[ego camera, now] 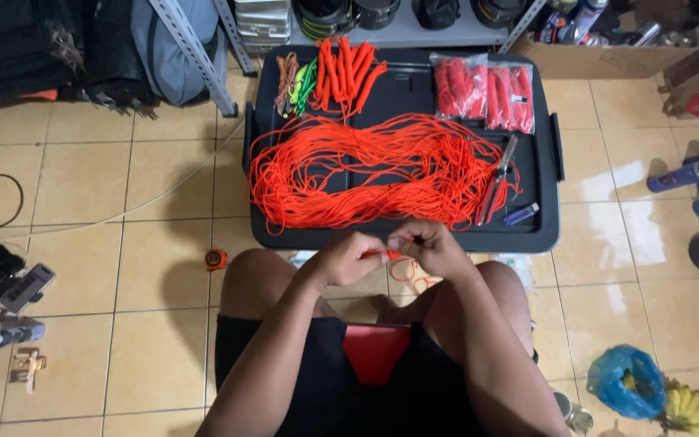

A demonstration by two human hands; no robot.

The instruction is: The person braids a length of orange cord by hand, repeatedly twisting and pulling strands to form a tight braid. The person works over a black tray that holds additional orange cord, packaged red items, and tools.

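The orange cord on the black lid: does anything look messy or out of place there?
Yes. The orange cord lies in a loose, tangled heap over the black lid, with loops hanging past its left edge. Pliers lie partly on it. Both hands pinch one strand.

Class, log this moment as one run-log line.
left hand: pinches orange cord | right hand: pinches same cord | cord pile on black lid | scissors beside pile
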